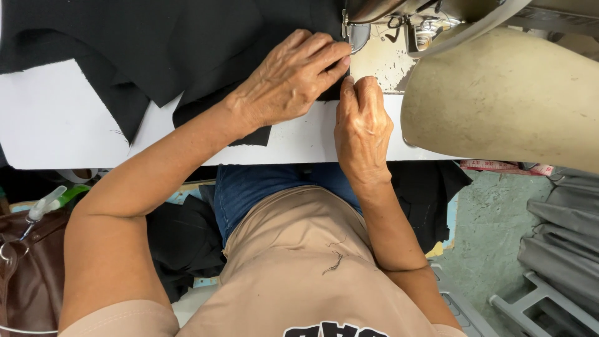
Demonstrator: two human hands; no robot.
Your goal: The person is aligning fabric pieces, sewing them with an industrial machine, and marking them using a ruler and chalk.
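Left hand [293, 78] flat on black cloth [175, 50], right hand [362, 122] pinching its edge at presser foot [357, 34]. Sewing machine [505, 93] hides needle; white desk [56, 125]; brown bag [25, 268] cut off.

Bright, even light, diffuse, from above. White flat tabletop [56, 125] nearly blown out, little texture. Black woven cloth [156, 43] reads as flat dark mass, folds barely visible. Soft short shadows under both hands. Small glints on shiny metal presser-foot parts [424, 31]. Focus sharp centre; slight wide-angle stretch toward edges. Under-table area dim.
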